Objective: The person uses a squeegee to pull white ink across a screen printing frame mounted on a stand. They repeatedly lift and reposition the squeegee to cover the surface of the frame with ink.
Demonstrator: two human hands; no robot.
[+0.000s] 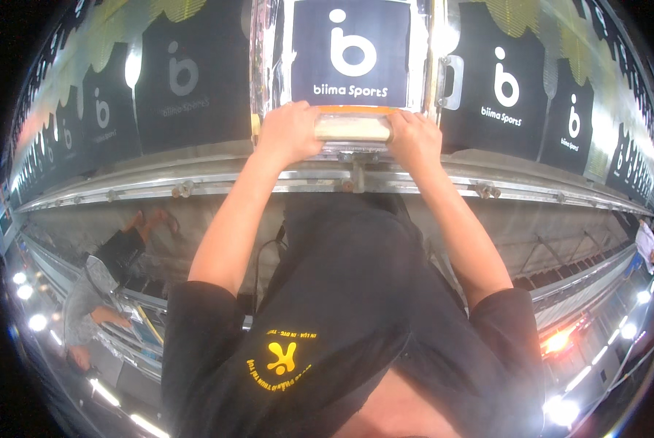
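Both my hands are closed on a squeegee (352, 129) with a pale, wood-coloured handle and an orange strip along its far edge. My left hand (289, 131) grips its left end, and my right hand (416, 139) wraps round the right end. The squeegee lies across the near end of a metal-edged printing screen (431, 51). Inside that frame, just beyond the squeegee, shows a dark panel (349, 18) with a white printed logo. My fingertips are mostly hidden on the far side of the handle.
More dark printed panels (480, 120) line the long table to both sides. A metal rail (305, 179) with bolts runs along its near edge. A grey handle (453, 82) sits right of the screen. One co-worker (86, 299) is at left, another person (646, 244) far right.
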